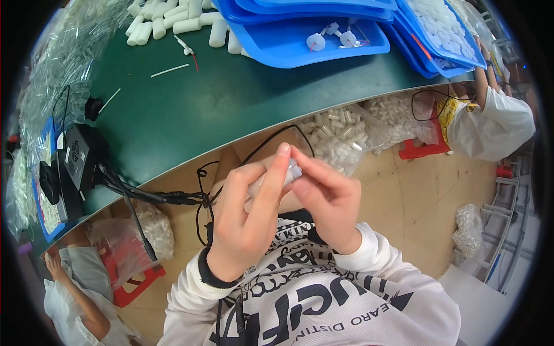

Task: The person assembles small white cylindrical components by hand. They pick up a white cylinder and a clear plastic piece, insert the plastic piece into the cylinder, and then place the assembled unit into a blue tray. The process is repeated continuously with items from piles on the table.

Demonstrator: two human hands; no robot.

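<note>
In front of my chest, just off the table's near edge, my left hand (245, 210) is closed round a small whitish plastic piece (294, 171). Its end shows between the fingers, and most of it lies hidden in the palm. My right hand (329, 199) pinches the same end with thumb and fingertips, so both hands touch the piece. Its exact kind cannot be made out.
On the green table (190, 109) stand stacked blue trays (271, 55) with white parts, next to white cylinders (187, 26). A black boxy device (86, 153) trails cables at left. Bags of white parts (340, 135) lie below. Two people (490, 124) sit nearby.
</note>
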